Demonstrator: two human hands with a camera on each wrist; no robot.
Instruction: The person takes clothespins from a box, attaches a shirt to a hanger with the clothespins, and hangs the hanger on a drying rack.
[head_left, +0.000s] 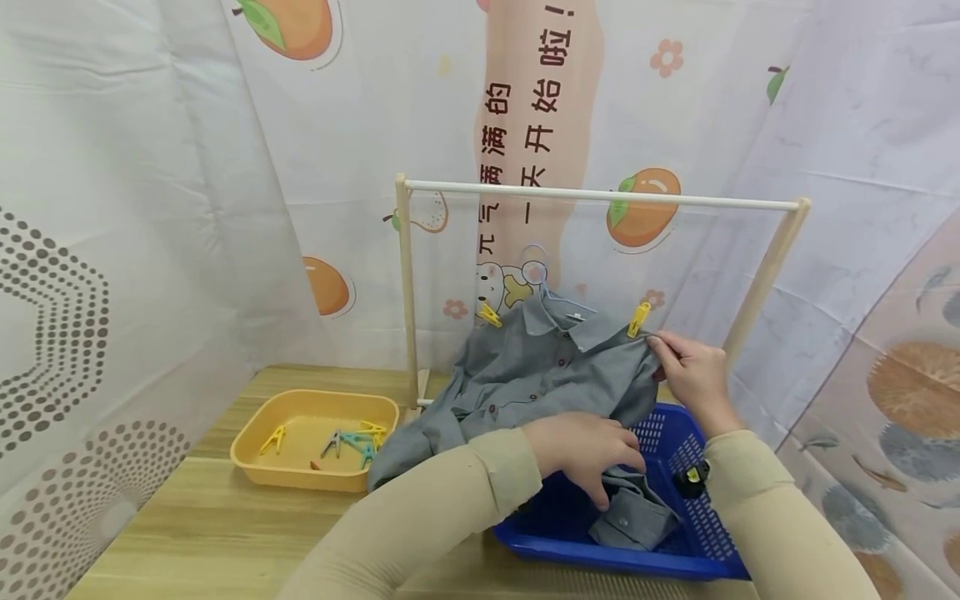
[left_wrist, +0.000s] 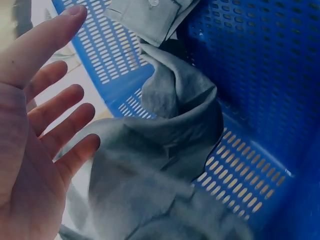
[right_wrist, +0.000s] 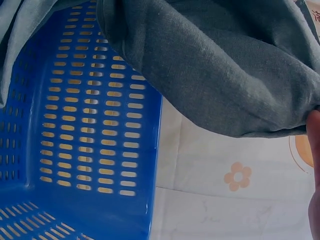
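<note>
A grey button-up shirt (head_left: 517, 371) is on a light blue hanger (head_left: 573, 305), with one yellow clothespin (head_left: 491, 315) at one shoulder and another yellow clothespin (head_left: 638, 320) at the other. My right hand (head_left: 690, 375) pinches the shirt's right-side shoulder cloth, just beside that second clothespin. Over the blue basket (head_left: 585, 553), my left hand (head_left: 588, 454) is held with fingers apart and nothing in its grasp. In the left wrist view the left hand (left_wrist: 45, 125) shows its palm, close to the hanging grey cloth (left_wrist: 165, 145). A buttoned cuff (head_left: 637, 518) lies in the basket.
A wooden rack with a white rail (head_left: 600, 194) stands behind the shirt. On the left of the table (head_left: 187, 517), a yellow tray (head_left: 315, 482) holds several small clothespins. A small black object (head_left: 692, 478) is near the right wrist. Printed curtains surround the table.
</note>
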